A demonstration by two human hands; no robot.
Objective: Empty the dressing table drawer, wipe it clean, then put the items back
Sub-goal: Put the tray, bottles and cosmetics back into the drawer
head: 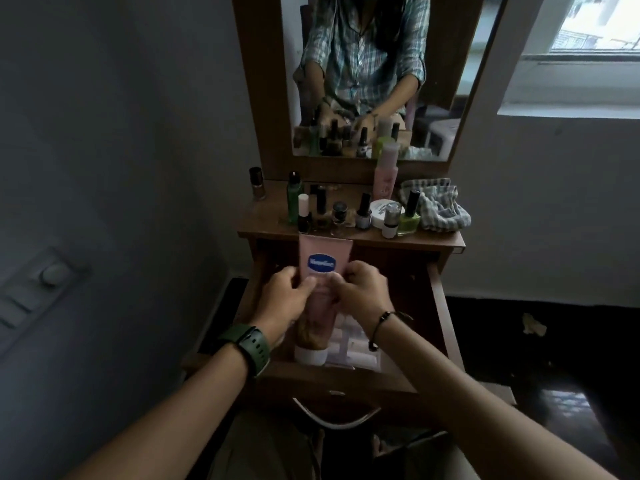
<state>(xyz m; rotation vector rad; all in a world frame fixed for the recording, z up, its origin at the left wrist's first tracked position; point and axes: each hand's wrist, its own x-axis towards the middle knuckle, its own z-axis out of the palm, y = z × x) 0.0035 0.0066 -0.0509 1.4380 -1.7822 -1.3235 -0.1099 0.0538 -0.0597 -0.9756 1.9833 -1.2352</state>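
The dressing table drawer [437,299] is pulled out below the tabletop. Above it I hold a pink Vaseline tube [323,259] with a white cap at its near end. My left hand [285,299] grips the tube's left side and my right hand [362,294] grips its right side. Under the tube, a clear packet of small white items [351,346] lies in the drawer's front part. A checked cloth [434,207] sits bunched on the tabletop's right end.
Several nail polish bottles and small jars crowd the tabletop [263,225], with a green bottle [294,200] and a pink bottle [385,174] behind them. A mirror [443,74] stands at the back. A curved drawer handle [334,419] is near my knees.
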